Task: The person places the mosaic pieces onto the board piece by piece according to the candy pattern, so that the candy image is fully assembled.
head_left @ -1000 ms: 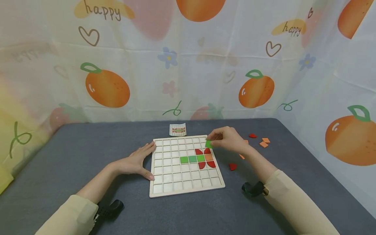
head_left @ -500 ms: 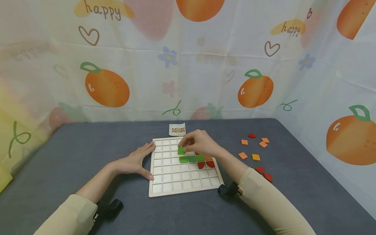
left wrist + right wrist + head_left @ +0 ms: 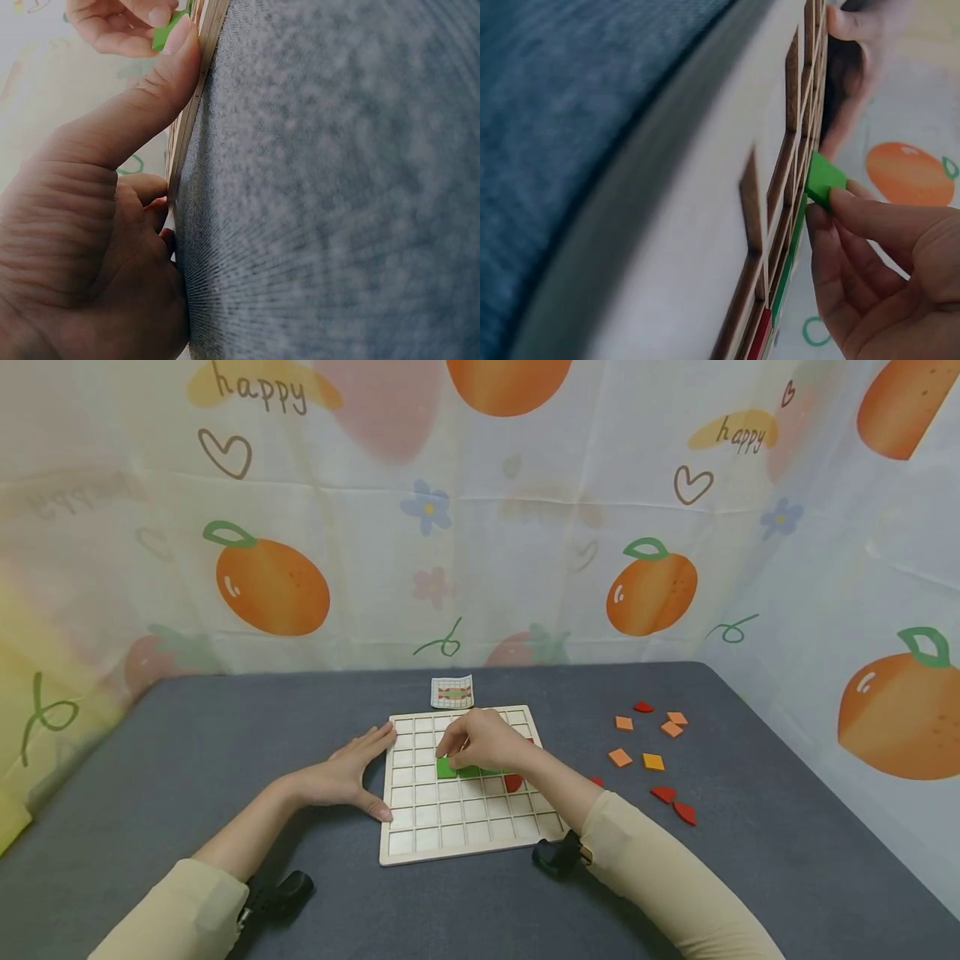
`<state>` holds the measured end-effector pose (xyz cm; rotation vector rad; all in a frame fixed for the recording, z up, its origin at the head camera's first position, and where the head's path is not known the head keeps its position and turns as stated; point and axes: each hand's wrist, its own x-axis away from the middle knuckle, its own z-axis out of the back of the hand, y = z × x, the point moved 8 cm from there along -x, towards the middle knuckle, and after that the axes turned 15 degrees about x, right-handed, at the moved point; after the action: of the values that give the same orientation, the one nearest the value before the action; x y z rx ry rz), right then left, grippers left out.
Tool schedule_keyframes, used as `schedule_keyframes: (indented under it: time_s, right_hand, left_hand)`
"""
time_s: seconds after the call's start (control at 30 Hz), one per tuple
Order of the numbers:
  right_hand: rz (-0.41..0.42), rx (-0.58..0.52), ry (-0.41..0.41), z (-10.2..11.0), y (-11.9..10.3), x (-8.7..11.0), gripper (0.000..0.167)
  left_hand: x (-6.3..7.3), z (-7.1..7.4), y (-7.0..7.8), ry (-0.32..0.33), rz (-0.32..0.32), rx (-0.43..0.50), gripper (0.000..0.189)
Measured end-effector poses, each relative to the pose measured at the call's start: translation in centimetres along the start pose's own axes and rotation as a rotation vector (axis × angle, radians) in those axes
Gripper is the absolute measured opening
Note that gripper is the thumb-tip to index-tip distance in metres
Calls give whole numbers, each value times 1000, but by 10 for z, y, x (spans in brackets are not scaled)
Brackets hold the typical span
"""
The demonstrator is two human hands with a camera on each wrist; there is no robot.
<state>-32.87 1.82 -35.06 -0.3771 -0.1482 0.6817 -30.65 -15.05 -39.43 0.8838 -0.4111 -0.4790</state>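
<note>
A wooden grid board (image 3: 420, 839) lies on the table with rows of square cells. My left hand (image 3: 337, 772) rests at its left edge, thumb and fingers spread along the rim. Between thumb and fingers my right hand (image 3: 487, 745) pinches a green square tile (image 3: 446, 768); in the right wrist view that green tile (image 3: 823, 178) is tilted, one edge at the board. Just right of it, more green tiles (image 3: 471, 772) sit in the same row, partly under my hand. A red rounded tile (image 3: 513, 782) shows in a cell; other placed tiles are hidden by my right hand and forearm.
A small pattern card (image 3: 452, 692) lies behind the board. Right of the board are several loose orange tiles (image 3: 620, 757), a yellow-orange tile (image 3: 653, 762) and several red tiles (image 3: 684, 812). A patterned curtain (image 3: 360, 527) hangs behind the table.
My right hand has carried the green tile left from the board's upper right corner, then down to the left end of the green row. The left hand has stayed in place.
</note>
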Motion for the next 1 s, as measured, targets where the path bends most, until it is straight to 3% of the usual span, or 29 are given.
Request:
schedule_keyframes:
  time_s: [0.4, 1.0]
  right_hand:
    - [-45, 30, -1, -5, 4, 0, 14]
    - [-5, 68, 15, -7, 2, 0, 14]
  left_hand:
    - [0, -1, 2, -4, -1, 2, 126]
    - [0, -1, 2, -5, -12, 11, 126]
